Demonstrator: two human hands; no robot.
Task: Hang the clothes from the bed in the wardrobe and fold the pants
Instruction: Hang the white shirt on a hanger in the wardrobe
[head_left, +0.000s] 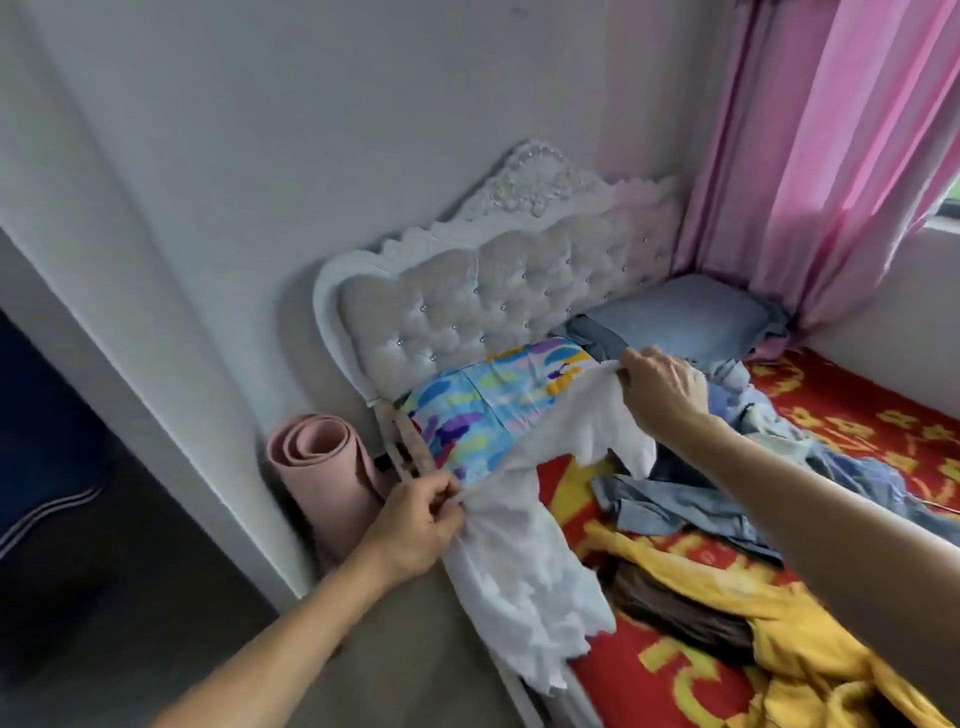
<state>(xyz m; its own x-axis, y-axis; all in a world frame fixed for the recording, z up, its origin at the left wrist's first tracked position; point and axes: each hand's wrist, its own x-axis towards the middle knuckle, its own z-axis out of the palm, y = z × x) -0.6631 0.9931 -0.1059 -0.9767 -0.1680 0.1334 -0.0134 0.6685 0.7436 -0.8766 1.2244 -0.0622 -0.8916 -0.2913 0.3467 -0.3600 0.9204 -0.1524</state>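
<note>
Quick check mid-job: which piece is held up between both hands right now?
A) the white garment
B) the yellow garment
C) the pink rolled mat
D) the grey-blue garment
A: the left hand and the right hand each pinch an edge of the white garment, while the yellow garment lies on the bed.
</note>
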